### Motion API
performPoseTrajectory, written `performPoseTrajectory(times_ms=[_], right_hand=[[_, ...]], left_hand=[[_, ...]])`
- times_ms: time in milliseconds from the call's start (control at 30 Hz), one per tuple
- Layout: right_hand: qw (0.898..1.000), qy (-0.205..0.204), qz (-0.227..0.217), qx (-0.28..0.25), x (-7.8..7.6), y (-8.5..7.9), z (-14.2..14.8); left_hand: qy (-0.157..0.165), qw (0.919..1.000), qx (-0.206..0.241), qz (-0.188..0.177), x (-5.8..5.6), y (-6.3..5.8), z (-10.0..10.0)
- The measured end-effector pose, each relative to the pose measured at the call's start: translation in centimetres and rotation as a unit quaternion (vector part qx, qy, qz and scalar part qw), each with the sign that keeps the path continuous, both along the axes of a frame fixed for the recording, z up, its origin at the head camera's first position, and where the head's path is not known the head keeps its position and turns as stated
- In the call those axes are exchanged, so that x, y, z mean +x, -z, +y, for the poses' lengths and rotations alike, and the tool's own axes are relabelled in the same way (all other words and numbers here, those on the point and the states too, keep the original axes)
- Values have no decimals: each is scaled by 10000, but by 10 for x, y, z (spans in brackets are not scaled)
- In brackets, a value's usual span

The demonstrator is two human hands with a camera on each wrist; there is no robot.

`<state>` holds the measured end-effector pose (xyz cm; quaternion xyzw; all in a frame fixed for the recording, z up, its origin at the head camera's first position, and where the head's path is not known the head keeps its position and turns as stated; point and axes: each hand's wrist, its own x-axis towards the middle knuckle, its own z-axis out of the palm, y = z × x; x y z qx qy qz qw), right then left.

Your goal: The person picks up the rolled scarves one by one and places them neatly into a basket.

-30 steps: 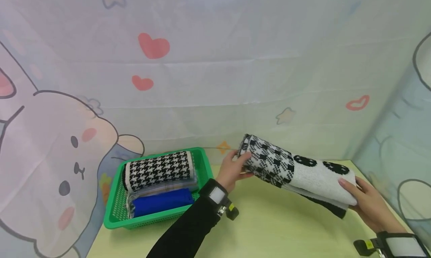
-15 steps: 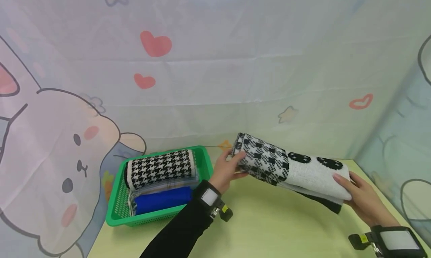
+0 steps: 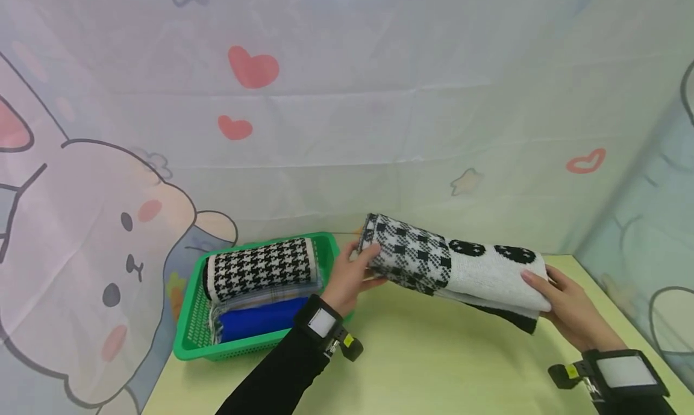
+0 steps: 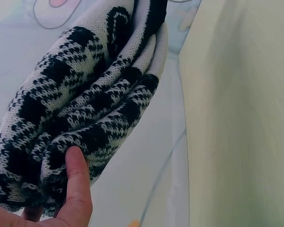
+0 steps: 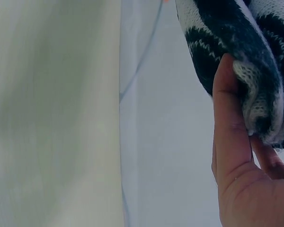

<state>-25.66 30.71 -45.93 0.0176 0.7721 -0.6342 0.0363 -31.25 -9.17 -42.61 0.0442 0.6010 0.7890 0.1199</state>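
Observation:
A folded black-and-white knitted scarf (image 3: 450, 264), checked on one half and white with black oval patches on the other, is held above the table by both hands. My left hand (image 3: 349, 276) grips its checked end, close to the basket's right side. My right hand (image 3: 572, 306) pinches the white end between thumb and fingers. In the left wrist view, the scarf's stacked layers (image 4: 85, 94) show, with a finger against their edge. The right wrist view has the other end (image 5: 255, 80) between thumb and fingers. A dark lower flap hangs a little below the roll.
A green plastic basket (image 3: 191, 336) stands on the left of the pale yellow table (image 3: 434, 355). In it lie a houndstooth rolled cloth (image 3: 262, 269), a pale plaid cloth (image 3: 265, 296) and a blue cloth (image 3: 262, 320). A printed curtain (image 3: 347, 132) rises behind.
Both hands have carried the scarf leftward, toward the basket, keeping their hold on its two ends. The left wrist now overlaps the basket's right front corner. The basket's contents look the same.

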Motion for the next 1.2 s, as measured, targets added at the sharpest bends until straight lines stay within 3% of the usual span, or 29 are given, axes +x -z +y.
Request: performPoseTrajectory(times_ms=[200, 700, 1200], right_hand=[[9999, -103, 115, 3, -5, -3, -11], [9989, -399, 244, -6, -21, -12, -35], [9992, -278, 260, -99, -19, -14, -36]], left_hand=[[-72, 9999, 87, -118, 3, 1, -13], [-142, 9997, 183, 17, 11, -4, -43], [34, 9998, 163, 118, 11, -3, -45]])
